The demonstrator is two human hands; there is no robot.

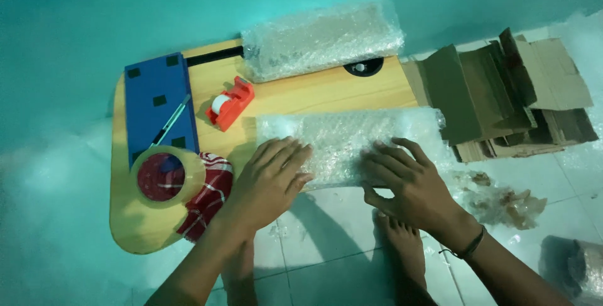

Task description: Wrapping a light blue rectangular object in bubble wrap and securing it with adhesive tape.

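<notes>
Now, head view | left hand (271, 179) and right hand (408, 183) apart, both flat with fingers spread, pressing a bubble-wrapped bundle (348, 144) | bundle lies on wooden table (326, 89) edge, long axis left-to-right, directly under both palms | red tape dispenser (230, 102) nearer left hand.

Hands: two, left hand (270, 177), right hand (408, 183)
Bubble-wrap bundles: two, near bundle (348, 139), far bundle (320, 39)
Tape dispensers: one, red dispenser (230, 102)
Tape rolls: one, clear roll (164, 176)
</notes>
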